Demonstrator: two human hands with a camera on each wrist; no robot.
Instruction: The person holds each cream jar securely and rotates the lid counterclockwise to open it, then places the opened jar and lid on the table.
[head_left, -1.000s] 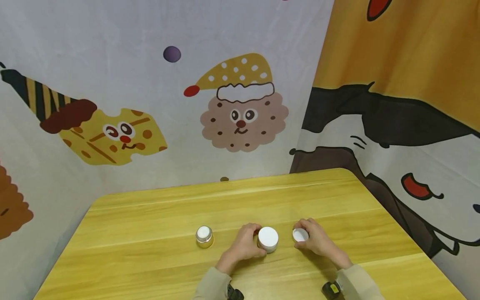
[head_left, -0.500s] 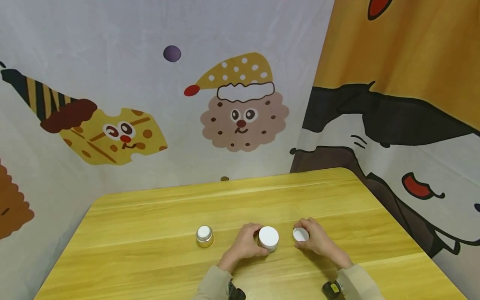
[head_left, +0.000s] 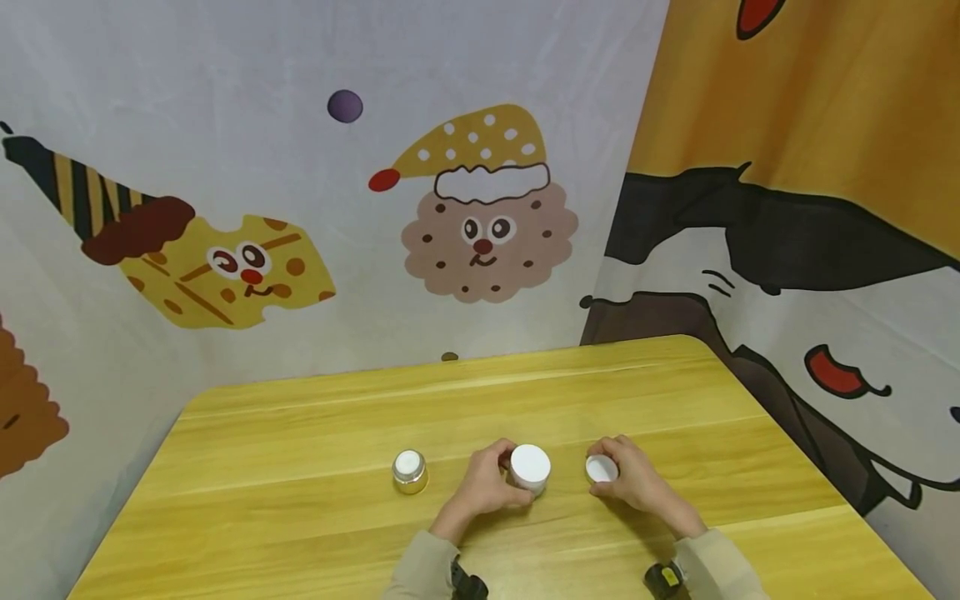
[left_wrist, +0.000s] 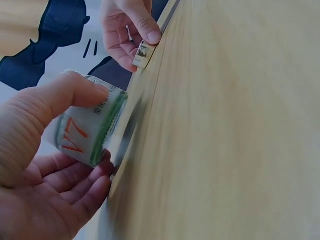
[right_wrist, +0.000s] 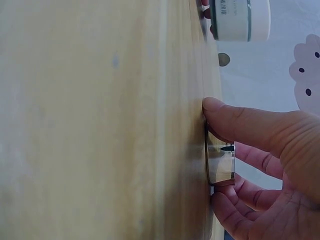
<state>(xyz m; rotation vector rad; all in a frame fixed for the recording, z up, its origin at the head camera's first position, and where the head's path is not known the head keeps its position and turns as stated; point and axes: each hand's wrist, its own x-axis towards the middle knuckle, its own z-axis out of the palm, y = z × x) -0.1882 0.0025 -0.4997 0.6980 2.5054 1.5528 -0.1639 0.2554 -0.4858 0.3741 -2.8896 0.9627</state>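
Note:
My left hand point(head_left: 480, 483) grips a cream jar point(head_left: 530, 465) with a white lid, thumb on the near side and fingers on the far side. In the left wrist view the jar point(left_wrist: 85, 132) shows an orange "V7" and a green base, tilted, with a gap and shadow between it and the table. My right hand point(head_left: 636, 479) pinches a small round lid point(head_left: 601, 469), white face up, low at the tabletop. Its shiny gold side point(right_wrist: 221, 160) shows in the right wrist view. Left of both hands stands a small gold jar point(head_left: 409, 473) with a white top.
The wood-patterned table point(head_left: 315, 433) reaches back to a cartoon-printed cloth point(head_left: 300, 75). Its rounded back corners and slanting sides show at left and right. Dark wrist devices point(head_left: 662, 579) sit at both cuffs.
My left hand has shifted slightly left and away with the cream jar in its grip. The right hand, its lid and the small gold jar have stayed in place.

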